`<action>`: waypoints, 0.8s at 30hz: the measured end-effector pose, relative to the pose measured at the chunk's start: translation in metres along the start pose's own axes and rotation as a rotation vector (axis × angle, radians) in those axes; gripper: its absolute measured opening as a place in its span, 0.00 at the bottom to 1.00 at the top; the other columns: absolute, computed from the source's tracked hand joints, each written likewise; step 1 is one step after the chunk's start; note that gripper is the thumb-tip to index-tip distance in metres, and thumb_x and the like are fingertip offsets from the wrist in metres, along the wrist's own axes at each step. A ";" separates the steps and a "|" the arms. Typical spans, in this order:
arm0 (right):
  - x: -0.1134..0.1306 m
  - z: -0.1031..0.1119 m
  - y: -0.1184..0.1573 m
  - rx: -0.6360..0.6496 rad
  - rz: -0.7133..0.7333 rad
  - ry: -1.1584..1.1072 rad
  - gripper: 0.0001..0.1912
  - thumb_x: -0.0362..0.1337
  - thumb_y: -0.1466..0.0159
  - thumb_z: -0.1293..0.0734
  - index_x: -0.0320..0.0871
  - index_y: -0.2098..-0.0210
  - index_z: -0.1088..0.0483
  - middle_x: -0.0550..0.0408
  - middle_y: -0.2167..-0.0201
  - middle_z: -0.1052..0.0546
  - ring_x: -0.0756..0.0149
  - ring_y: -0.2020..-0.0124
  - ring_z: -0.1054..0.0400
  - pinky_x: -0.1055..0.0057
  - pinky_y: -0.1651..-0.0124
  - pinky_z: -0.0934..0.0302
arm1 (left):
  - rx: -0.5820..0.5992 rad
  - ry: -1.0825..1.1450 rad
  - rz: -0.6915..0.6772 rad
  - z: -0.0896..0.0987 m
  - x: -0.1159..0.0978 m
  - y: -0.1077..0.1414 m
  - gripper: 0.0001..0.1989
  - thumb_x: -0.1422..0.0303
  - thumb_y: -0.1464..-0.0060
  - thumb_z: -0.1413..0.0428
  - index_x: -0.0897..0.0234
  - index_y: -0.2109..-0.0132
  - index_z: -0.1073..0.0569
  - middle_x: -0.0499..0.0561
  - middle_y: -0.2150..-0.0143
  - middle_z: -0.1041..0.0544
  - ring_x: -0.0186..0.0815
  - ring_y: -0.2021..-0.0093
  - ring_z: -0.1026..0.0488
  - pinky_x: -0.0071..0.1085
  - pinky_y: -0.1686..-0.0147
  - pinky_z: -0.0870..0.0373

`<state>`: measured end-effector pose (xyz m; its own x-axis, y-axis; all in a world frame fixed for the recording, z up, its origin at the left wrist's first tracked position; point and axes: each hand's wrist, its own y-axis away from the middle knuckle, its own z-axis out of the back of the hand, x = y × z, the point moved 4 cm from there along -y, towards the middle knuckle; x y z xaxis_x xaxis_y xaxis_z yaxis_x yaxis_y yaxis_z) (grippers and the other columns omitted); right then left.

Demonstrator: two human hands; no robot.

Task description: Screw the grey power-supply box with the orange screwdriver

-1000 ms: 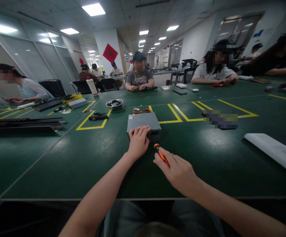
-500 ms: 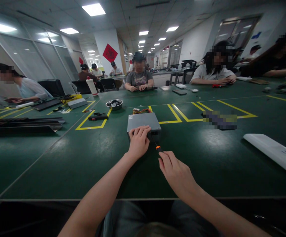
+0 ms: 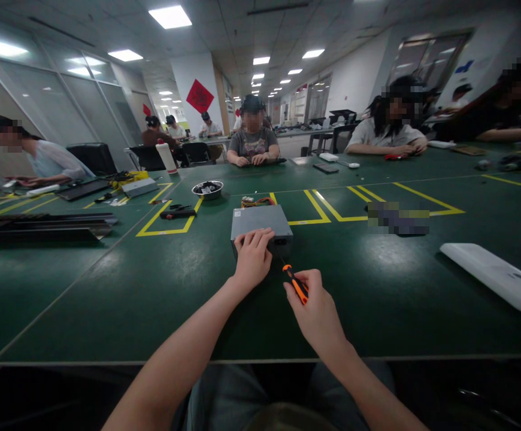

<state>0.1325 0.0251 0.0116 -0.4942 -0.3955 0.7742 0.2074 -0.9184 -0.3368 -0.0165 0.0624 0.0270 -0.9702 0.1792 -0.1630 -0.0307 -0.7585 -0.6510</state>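
A grey metal computer power supply unit (image 3: 260, 219) lies on the green table in front of me, its coloured cables (image 3: 259, 202) bunched behind it. My left hand (image 3: 254, 257) grips its near edge, fingers bent over onto the top; the thumb is mostly hidden. An orange and black screwdriver (image 3: 297, 285) is pinched in my right hand (image 3: 317, 308) between thumb and fingers. Its shaft points up and left at the unit's near face, below a dark socket (image 3: 281, 242). Whether the tip touches a screw is too small to tell.
Left of the unit are a metal bowl (image 3: 207, 190) of dark parts and black tools (image 3: 177, 212) inside yellow tape. Long dark metal strips (image 3: 40, 227) lie far left. A white case (image 3: 498, 278) lies to the right. Several people sit around the table.
My right hand has turned and its fingers have shifted on the screwdriver, so more of the orange handle shows. The left hand and the power supply unit stay in place.
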 end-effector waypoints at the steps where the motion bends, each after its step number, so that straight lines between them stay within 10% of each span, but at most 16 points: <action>1: -0.002 -0.002 0.001 -0.005 -0.044 -0.089 0.09 0.40 0.42 0.39 0.43 0.64 0.42 0.53 0.70 0.27 0.63 0.72 0.30 0.69 0.73 0.38 | -0.003 0.005 0.000 0.000 0.000 0.000 0.21 0.78 0.51 0.51 0.57 0.50 0.35 0.48 0.47 0.31 0.38 0.47 0.39 0.40 0.49 0.49; 14: 0.000 -0.037 0.015 -0.151 -0.580 -1.291 0.14 0.39 0.50 0.30 0.41 0.70 0.39 0.64 0.79 0.32 0.86 0.88 0.49 0.85 0.86 0.56 | -0.011 0.026 0.004 0.002 -0.001 -0.001 0.19 0.78 0.50 0.52 0.57 0.52 0.34 0.48 0.48 0.30 0.38 0.48 0.37 0.40 0.50 0.49; 24: 0.000 -0.045 0.015 -0.049 -0.777 -1.493 0.12 0.37 0.50 0.29 0.39 0.75 0.37 0.61 0.80 0.31 0.86 0.89 0.53 0.87 0.90 0.61 | -0.020 -0.006 0.009 0.001 0.001 -0.001 0.16 0.76 0.48 0.51 0.56 0.53 0.33 0.47 0.49 0.29 0.37 0.49 0.37 0.39 0.51 0.49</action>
<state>0.0974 0.0115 -0.0177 0.7227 0.4337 0.5382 0.2770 -0.8951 0.3495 -0.0171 0.0632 0.0282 -0.9719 0.1684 -0.1645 -0.0171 -0.7475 -0.6640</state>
